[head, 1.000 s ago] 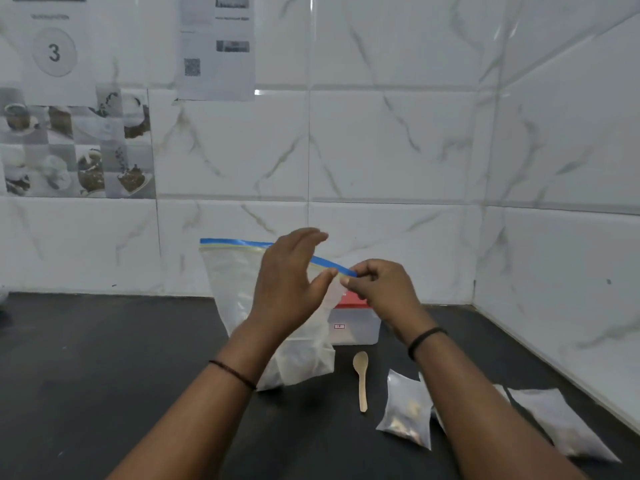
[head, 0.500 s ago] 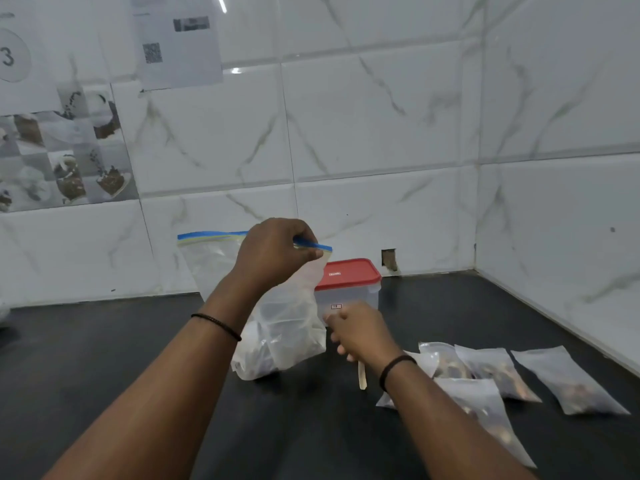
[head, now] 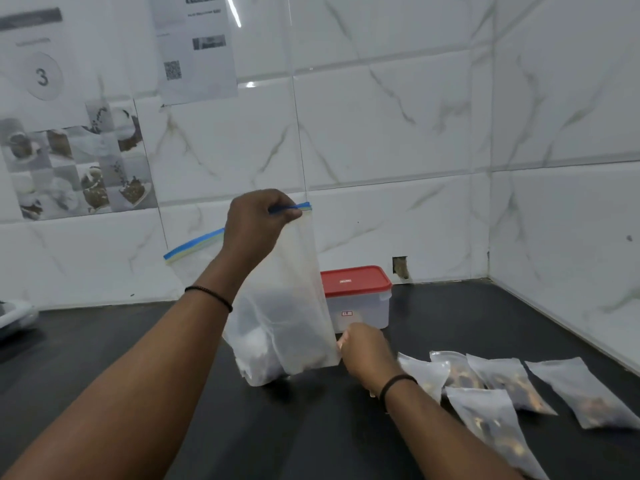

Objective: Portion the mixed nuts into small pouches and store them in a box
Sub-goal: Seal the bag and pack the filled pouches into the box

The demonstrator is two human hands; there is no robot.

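Observation:
My left hand grips the blue zip strip at the top of a large clear bag and holds it upright, its bottom resting on the black counter. My right hand is low on the counter beside the bag's lower right corner, back upward with its fingers hidden. Behind the bag stands a clear box with a red lid, which is on. Several filled small pouches lie flat to the right of my right forearm.
White tiled walls meet in a corner at the back right. A white object lies at the counter's left edge. Printed sheets hang on the back wall.
My right hand left the bag's zip top and dropped to the counter, covering the wooden spoon. My left hand closed on the zip strip and keeps the bag up. More pouches came into view.

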